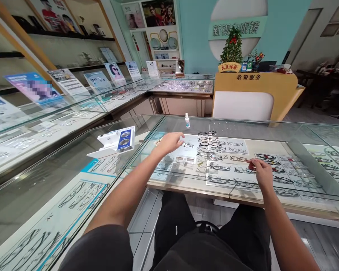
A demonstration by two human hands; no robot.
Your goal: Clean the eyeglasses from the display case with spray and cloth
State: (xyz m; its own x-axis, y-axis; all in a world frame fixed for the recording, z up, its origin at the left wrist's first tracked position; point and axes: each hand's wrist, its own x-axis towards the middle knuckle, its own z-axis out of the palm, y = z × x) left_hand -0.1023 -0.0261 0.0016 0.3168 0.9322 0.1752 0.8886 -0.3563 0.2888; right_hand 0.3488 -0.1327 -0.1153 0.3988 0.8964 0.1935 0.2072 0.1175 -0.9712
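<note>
My left hand [171,142] hovers over the glass counter [175,124], fingers curved with a gap between them and nothing visible in them. Just right of its fingertips is a pair of eyeglasses [188,144]. Over the right part of the same counter, my right hand [262,172] is closed in a pinch. Its fingertips meet the end of brown-framed eyeglasses [238,159], which stretch leftward from them. Several dark-framed eyeglasses [210,144] form a column between my hands. More frames [282,180] lie below and right of my right hand.
A small white spray bottle [187,120] stands at the counter's far edge. To the left, a white and blue display box [115,141] rests on the glass. Further glass cases [101,103] with signs line the left. A yellow service desk [254,84] with a plant is behind.
</note>
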